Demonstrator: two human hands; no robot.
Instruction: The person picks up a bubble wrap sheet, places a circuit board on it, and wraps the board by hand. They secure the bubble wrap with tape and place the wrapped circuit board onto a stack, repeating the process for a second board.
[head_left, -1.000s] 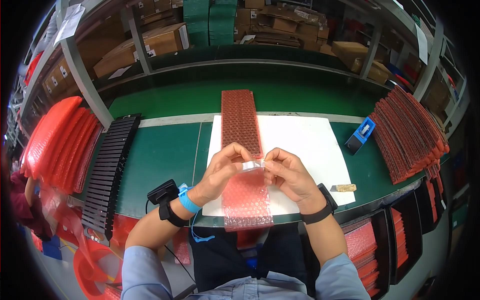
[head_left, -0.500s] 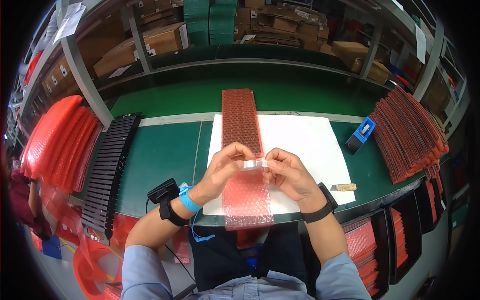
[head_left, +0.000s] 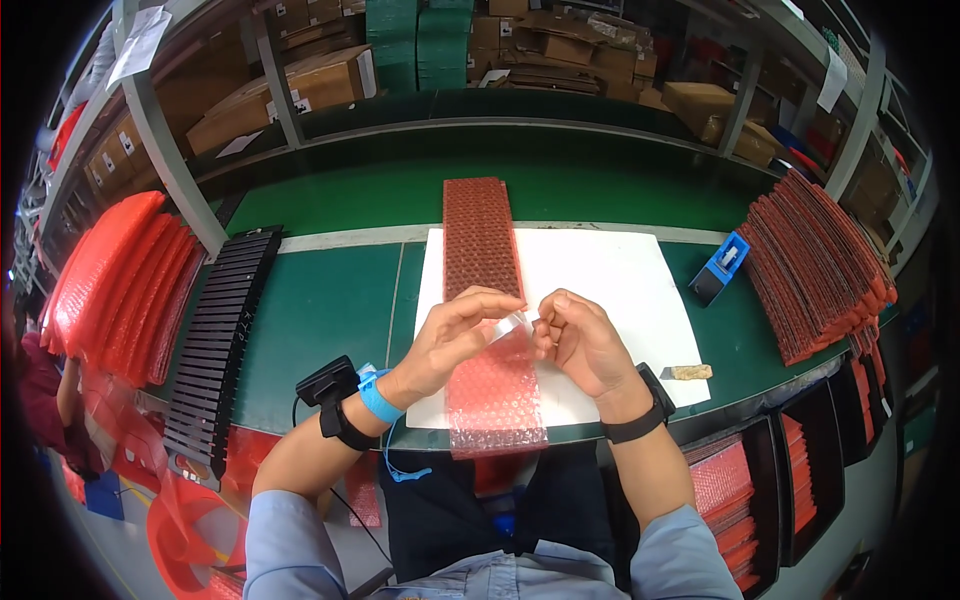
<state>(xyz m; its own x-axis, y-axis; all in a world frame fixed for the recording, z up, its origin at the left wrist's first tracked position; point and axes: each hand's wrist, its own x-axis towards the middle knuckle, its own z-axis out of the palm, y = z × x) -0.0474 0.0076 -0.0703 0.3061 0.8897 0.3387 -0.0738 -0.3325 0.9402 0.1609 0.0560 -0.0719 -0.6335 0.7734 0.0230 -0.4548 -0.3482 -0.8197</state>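
I see a long, narrow, red bubble-wrap packet lying lengthwise over a flat white sheet, both ends reaching past it: the far part dark and full-looking, the near part pale, flat and see-through. Above its middle I make out a short, shiny, whitish strip of film, tilted, right end higher.

Built around a green-topped counter with a pale strip running across it. Framed by grey metal posts, with a white paper sheet on the left. Backed by a dark shelf, then cardboard boxes and a tall green stack. Opens below onto a grey floor. Lit more brightly over the counter, dimmer among the boxes.
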